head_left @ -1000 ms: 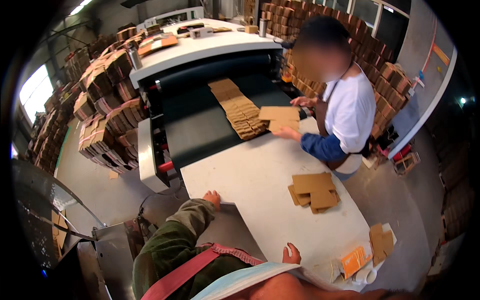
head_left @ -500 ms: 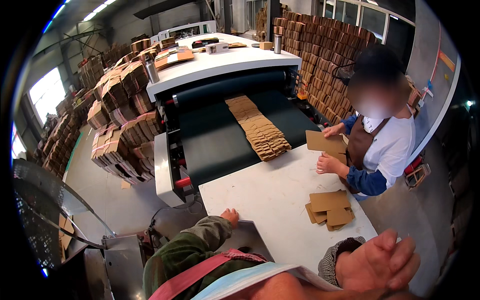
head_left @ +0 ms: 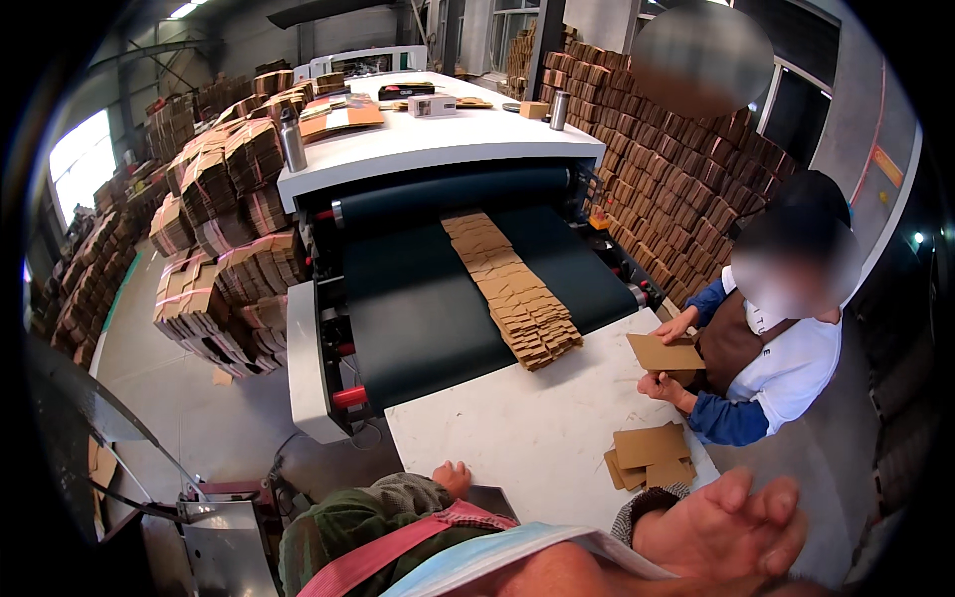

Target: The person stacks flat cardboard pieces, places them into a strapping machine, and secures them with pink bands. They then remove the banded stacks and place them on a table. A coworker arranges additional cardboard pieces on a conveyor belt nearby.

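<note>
My left hand (head_left: 454, 480) rests on the near left edge of a white table (head_left: 557, 438), its fingers lying on the top with nothing in them. My right hand (head_left: 721, 527) is raised close in front of me at the lower right, palm up, its fingers loosely bent and apart around nothing. Just beyond it, a small loose pile of brown cardboard pieces (head_left: 652, 448) lies on the table. Overlapping brown cardboard pieces (head_left: 512, 298) form a long row on the dark green conveyor belt (head_left: 398, 298), its near end reaching the table.
At the right, a co-worker (head_left: 786, 348) in a white shirt and brown apron holds cardboard sheets (head_left: 665, 352) in both hands. Bundled cardboard stacks (head_left: 229, 219) stand left of the white machine (head_left: 448, 129), with a stacked wall (head_left: 657, 169) behind. Metal equipment (head_left: 229, 547) stands at lower left.
My view has shifted somewhat. The co-worker's hands and held sheets have come lower and nearer the table. My left hand stays at the table edge; my right stays raised, its fingers a little more apart.
</note>
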Motion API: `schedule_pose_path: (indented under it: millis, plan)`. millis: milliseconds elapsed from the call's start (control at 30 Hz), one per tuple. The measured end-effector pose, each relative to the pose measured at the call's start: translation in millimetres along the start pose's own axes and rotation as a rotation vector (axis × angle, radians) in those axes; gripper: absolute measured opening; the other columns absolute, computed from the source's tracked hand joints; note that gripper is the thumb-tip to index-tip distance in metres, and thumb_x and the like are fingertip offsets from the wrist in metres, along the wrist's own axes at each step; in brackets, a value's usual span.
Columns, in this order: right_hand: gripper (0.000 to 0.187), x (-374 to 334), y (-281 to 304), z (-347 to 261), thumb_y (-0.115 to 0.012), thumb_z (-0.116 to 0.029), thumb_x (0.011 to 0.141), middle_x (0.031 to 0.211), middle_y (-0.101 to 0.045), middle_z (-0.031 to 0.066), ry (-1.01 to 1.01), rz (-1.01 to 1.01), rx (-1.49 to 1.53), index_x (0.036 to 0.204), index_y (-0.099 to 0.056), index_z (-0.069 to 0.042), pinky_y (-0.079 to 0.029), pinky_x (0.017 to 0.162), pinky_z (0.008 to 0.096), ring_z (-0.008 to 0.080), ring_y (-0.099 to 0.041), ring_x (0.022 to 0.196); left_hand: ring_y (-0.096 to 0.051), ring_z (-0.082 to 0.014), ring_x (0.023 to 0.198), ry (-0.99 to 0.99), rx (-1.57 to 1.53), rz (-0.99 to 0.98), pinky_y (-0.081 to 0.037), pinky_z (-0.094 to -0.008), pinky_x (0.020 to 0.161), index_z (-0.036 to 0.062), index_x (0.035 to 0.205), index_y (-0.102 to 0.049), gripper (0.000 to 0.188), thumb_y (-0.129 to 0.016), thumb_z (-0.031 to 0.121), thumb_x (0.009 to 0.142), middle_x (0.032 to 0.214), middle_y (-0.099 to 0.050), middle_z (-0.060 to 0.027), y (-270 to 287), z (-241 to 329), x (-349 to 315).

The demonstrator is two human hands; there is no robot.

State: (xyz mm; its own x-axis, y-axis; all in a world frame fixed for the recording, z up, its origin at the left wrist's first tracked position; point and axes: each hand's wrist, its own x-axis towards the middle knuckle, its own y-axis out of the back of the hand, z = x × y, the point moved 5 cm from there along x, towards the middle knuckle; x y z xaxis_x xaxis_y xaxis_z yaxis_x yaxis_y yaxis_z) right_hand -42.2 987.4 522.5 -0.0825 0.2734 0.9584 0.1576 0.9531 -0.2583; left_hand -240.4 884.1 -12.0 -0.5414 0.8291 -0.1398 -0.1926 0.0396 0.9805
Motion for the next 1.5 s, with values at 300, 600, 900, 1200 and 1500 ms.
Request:
schedule_pose_path:
  millis: [300,600,900,1200,1500]
  plan:
    - [0.036,-1.9,-32.5,38.3,-0.045,-0.029,0.093,0.130,-0.044,-0.0001,-0.065,-0.213,-0.333,0.123,-0.049,-0.010,-0.036,0.094,0.0487,0.0292,-0.031,0.129,-0.065,-0.0324,0.071,-0.125,0.037,-0.151,-0.050,-0.0459,0.052,0.0088,0.079,-0.067,0.017,-0.052,0.018,0.078,0.083,-0.065,-0.0130,-9.1,-17.2,15.9]
    - [0.033,-31.7,-2.6,25.4,-0.045,-0.041,0.090,0.111,-0.049,0.0149,0.089,0.205,-0.369,0.100,-0.050,-0.009,-0.040,0.076,0.0438,0.0314,-0.040,0.109,-0.066,-0.0314,0.078,-0.231,0.008,-0.276,-0.051,-0.0451,0.061,0.0122,0.081,-0.068,0.017,-0.055,0.024,0.078,0.082,-0.067,-0.0126,30.9,-18.4,18.9]
    - [0.023,-274.8,142.6,13.3,-0.065,-0.016,0.083,0.093,-0.063,0.0101,-1.443,0.123,-1.031,0.100,-0.059,-0.002,-0.049,0.075,0.0302,0.0190,-0.062,0.087,-0.062,-0.0350,0.091,-0.177,-0.173,-0.289,-0.049,-0.0453,0.075,0.0085,0.112,-0.056,0.057,-0.060,0.054,0.077,0.099,-0.064,-0.0165,48.6,-20.3,38.1]
    - [0.073,-503.2,178.6,-114.8,-0.064,-0.043,0.076,0.128,-0.046,0.0239,-1.829,0.132,-2.080,0.129,-0.041,0.001,-0.037,0.097,0.0469,0.0387,-0.045,0.115,-0.036,-0.0399,0.126,-0.112,-0.050,-0.228,-0.028,-0.0547,0.102,0.0057,0.134,-0.041,0.078,-0.060,0.056,0.077,0.139,-0.038,-0.0196,40.0,-29.3,61.3]
    - [0.067,-536.6,173.4,-126.4,-0.071,-0.043,0.067,0.118,-0.048,0.0223,-2.221,0.003,-1.994,0.111,-0.048,0.002,-0.046,0.086,0.0436,0.0376,-0.046,0.112,-0.041,-0.0381,0.119,-0.179,-0.047,0.288,-0.026,-0.0576,0.101,0.0073,0.124,-0.049,0.082,-0.064,0.064,0.067,0.127,-0.047,-0.0177,-125.1,-72.7,75.8]
